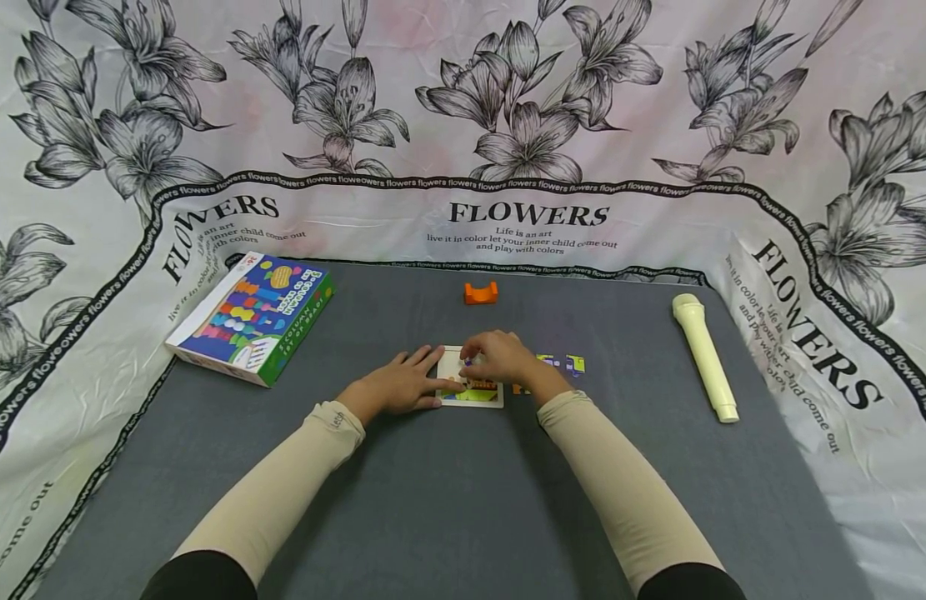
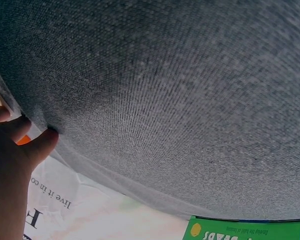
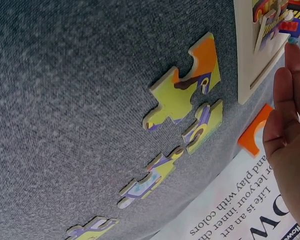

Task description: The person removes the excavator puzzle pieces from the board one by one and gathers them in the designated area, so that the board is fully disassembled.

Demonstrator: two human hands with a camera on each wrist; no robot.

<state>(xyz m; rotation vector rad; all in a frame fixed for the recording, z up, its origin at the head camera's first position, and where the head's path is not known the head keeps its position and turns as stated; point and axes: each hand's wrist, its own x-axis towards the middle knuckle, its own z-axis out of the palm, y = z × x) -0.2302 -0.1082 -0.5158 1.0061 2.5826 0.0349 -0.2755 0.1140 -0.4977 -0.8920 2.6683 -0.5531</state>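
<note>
A white-framed puzzle tray [image 1: 472,406] lies flat on the table, with yellow-green and orange pieces fitted along its near part. My left hand [image 1: 398,385] rests at the tray's left side, fingers spread, one finger reaching over onto the pieces. Above the tray, my right hand [image 1: 502,357] has its fingers curled and pinches a small puzzle piece [image 3: 295,25], mostly hidden by the fingers. In the right wrist view another piece [image 3: 266,31] stands tilted in the tray. Loose puzzle pieces [image 3: 185,87] lie right of the tray, partly behind my right forearm in the head view.
An orange curved block [image 1: 481,293] sits beyond the tray. At the back left lies a blue and green bead game box [image 1: 260,312]. A pale yellow tube [image 1: 706,358] lies at the right. Flower-printed cloth [image 1: 530,225] borders the grey table [image 1: 432,517].
</note>
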